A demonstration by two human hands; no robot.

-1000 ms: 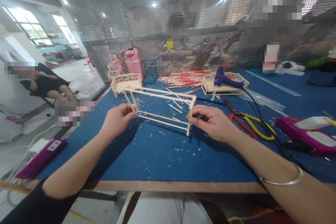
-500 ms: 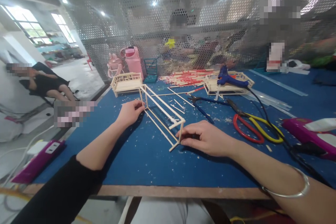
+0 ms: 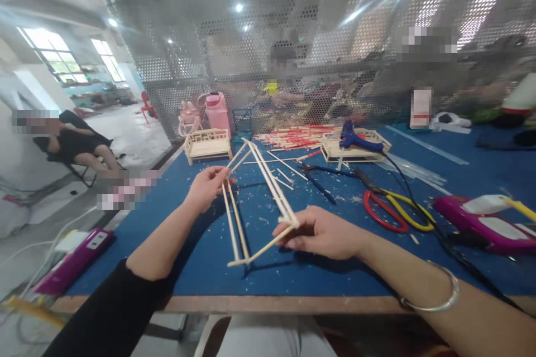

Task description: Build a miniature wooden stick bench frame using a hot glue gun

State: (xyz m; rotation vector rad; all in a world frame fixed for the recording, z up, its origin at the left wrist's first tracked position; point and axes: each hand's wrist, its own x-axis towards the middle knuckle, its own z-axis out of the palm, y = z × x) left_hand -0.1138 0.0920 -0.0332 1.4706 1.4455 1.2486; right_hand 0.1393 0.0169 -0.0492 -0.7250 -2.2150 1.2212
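I hold a long box-shaped frame of thin wooden sticks (image 3: 255, 201) tilted above the blue table (image 3: 209, 268). My left hand (image 3: 207, 187) pinches its far left rail. My right hand (image 3: 320, 231) grips the near right corner between thumb and fingers. The frame's near end points toward the table's front edge and its far end rises toward the mesh screen.
Two small finished wooden pieces (image 3: 208, 144) (image 3: 355, 144) stand at the back, a blue glue gun (image 3: 355, 136) on the right one. Loose sticks (image 3: 297, 134), pliers (image 3: 318, 175), red and yellow cutters (image 3: 393, 209), pink bottle (image 3: 216, 112). A seated person (image 3: 71, 142) at left.
The frame has swung from lying crosswise to pointing lengthwise toward me and has tipped up. My right hand has drawn nearer and lower, my left hand has stayed on the far end.
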